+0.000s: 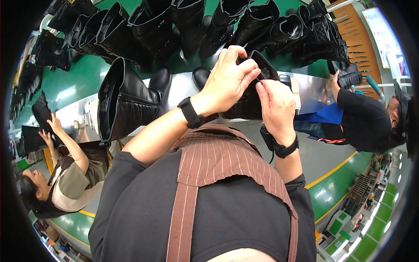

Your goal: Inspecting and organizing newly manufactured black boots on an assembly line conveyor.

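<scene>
A black boot [264,63] lies under my two hands at the bench's near edge, its toe to the left and its shaft opening to the upper right. My left hand [229,81] is closed in a pinch just over the shaft; a thin dark bit shows at the fingertips, too small to name. Against the shaft's near side, my right hand [278,107] is closed with the thumb pointing up, fingers curled round the boot's edge. My hands largely cover the boot's middle. Left of them stands another tall black boot [131,100], its opening facing left.
Several black boots [150,26] stand on the green surface [72,83] beyond the metal bench [181,89]. A dark phone-like object [285,80] lies right of my hands. Co-workers handle boots at left [76,179] and right [362,113].
</scene>
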Demonstrator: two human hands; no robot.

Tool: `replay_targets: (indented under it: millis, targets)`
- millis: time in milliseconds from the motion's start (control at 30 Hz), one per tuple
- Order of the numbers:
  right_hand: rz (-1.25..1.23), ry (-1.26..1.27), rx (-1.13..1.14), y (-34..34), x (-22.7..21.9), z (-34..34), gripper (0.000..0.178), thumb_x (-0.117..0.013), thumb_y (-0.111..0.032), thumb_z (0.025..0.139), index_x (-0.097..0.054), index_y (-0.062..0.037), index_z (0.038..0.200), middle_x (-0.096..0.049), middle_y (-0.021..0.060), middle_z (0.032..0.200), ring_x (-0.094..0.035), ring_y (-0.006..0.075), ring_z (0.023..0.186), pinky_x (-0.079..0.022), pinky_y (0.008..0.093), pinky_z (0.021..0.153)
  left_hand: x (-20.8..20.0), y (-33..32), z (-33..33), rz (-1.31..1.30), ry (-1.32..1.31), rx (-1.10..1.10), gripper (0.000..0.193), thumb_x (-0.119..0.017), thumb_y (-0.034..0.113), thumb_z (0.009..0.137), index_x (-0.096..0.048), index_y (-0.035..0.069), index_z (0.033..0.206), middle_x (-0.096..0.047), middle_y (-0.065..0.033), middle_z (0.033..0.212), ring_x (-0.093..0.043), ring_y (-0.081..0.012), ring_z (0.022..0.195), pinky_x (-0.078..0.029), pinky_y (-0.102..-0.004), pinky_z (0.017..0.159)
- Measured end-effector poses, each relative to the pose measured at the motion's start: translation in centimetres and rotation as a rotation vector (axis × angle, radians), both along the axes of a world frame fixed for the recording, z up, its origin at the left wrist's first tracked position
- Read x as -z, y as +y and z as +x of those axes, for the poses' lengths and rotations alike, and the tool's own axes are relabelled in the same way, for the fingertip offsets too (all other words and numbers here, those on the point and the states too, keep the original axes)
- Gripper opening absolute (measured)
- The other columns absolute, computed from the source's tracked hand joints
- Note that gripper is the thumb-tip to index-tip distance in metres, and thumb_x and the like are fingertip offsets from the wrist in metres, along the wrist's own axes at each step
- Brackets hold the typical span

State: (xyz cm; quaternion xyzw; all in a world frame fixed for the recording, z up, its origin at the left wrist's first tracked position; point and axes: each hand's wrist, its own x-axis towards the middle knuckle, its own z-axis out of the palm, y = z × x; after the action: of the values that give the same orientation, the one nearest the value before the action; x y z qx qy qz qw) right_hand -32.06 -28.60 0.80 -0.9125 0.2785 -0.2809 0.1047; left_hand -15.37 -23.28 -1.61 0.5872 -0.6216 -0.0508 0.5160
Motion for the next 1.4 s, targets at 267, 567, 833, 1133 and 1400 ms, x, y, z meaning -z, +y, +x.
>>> replay_targets:
  millis: [267, 567, 833, 1133, 1400]
  targets:
    - [0.537, -0.382, 0.228, -1.6, 1.0, 0.8, 0.033, -0.051, -0.023, 0.105, -0.070, -0.0034, 0.085, -0.066, 0.0096, 0.070, -0.062, 0.0242, 0.061, -0.049, 0.0337, 0.065, 0.9, -1.2, 0.0, 0.080, 0.069, 0.012, 0.023, -0.061, 0.018, 0.098, -0.060, -0.002, 0.088, -0.050, -0.0110, 0.093, -0.047, -0.0283, 0.090, -0.043, -0.0369, 0.081]
    - [0.493, -0.067, 0.042, -1.6, -0.3, 0.7, 0.023, -0.072, -0.009, 0.088, -0.069, -0.0001, 0.109, -0.071, 0.0084, 0.091, -0.065, 0.0169, 0.084, -0.050, 0.0295, 0.080, 1.8, -1.7, 0.1, 0.160, 0.157, -0.068, 0.027, -0.059, 0.020, 0.099, -0.062, -0.001, 0.081, -0.054, -0.0132, 0.088, -0.052, -0.0312, 0.088, -0.044, -0.0420, 0.080]
    - [0.086, -0.578, 0.255, -1.6, -2.4, -6.0, 0.022, -0.063, 0.001, 0.094, -0.069, -0.0004, 0.115, -0.071, 0.0080, 0.099, -0.065, 0.0150, 0.089, -0.051, 0.0263, 0.079, 0.7, -1.4, 0.5, 0.188, 0.122, -0.101, 0.026, -0.062, 0.016, 0.096, -0.062, -0.001, 0.076, -0.055, -0.0151, 0.080, -0.057, -0.0336, 0.073, -0.045, -0.0442, 0.068]
    - [0.219, -0.453, 0.723, -6.3, 8.8, -16.5, 0.026, -0.052, -0.004, 0.094, -0.068, -0.0057, 0.115, -0.070, 0.0085, 0.093, -0.067, 0.0190, 0.080, -0.051, 0.0323, 0.071, -2.3, -0.4, -0.1, 0.274, -0.002, 0.074, 0.030, -0.087, 0.025, 0.074, -0.067, 0.003, 0.083, -0.050, -0.0062, 0.092, -0.053, -0.0184, 0.079, -0.046, -0.0314, 0.069]
    - [0.558, 0.117, 0.654, -6.3, 22.2, -15.2, 0.021, -0.067, -0.010, 0.085, -0.072, -0.0106, 0.105, -0.071, 0.0111, 0.102, -0.069, 0.0277, 0.089, -0.054, 0.0379, 0.080, -0.8, -1.5, -0.4, 0.239, 0.062, 0.004, 0.019, -0.070, 0.012, 0.093, -0.064, -0.001, 0.081, -0.047, -0.0068, 0.079, -0.050, -0.0172, 0.069, -0.041, -0.0291, 0.062]
